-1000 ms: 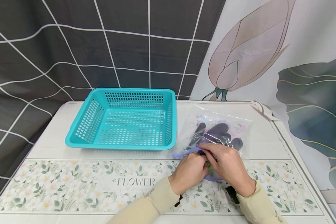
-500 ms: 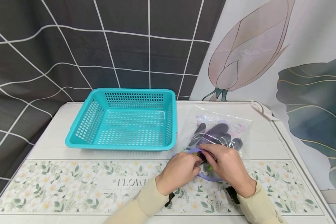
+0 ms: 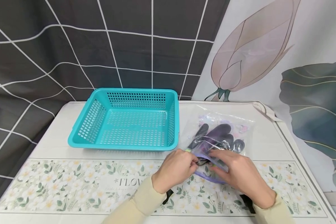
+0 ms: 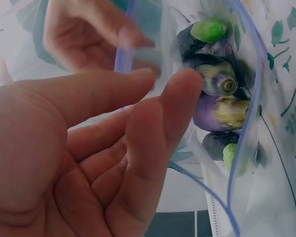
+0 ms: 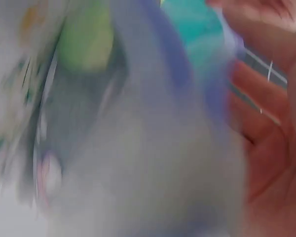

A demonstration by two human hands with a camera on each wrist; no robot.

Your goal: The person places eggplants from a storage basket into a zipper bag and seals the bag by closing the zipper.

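A clear zip bag [image 3: 190, 130] with a purple zip edge [image 3: 210, 179] lies on the table, its mouth gaping toward me. Inside are several dark purple eggplants [image 3: 217, 133]; their green and yellowish stem ends [image 4: 209, 30] face the opening in the left wrist view. My left hand [image 3: 173, 171] is at the left side of the mouth, thumb and fingers bent near each other with nothing visible between them. Across from it, my right hand [image 3: 242, 174] is at the mouth's right side, thumb apart from the fingers, fingertips against the purple edge. The right wrist view is blurred.
A turquoise plastic basket [image 3: 123, 146] stands left of the bag, near the back edge of the table. A floral cloth strip [image 3: 81, 186] runs across the front. Dark gridded fabric [image 3: 128, 49] and a flower-print curtain [image 3: 252, 53] hang behind.
My left hand has drawn back left from the bag's mouth. The right hand has shifted right and its thumb and fingers have spread apart, with the mouth now wider.
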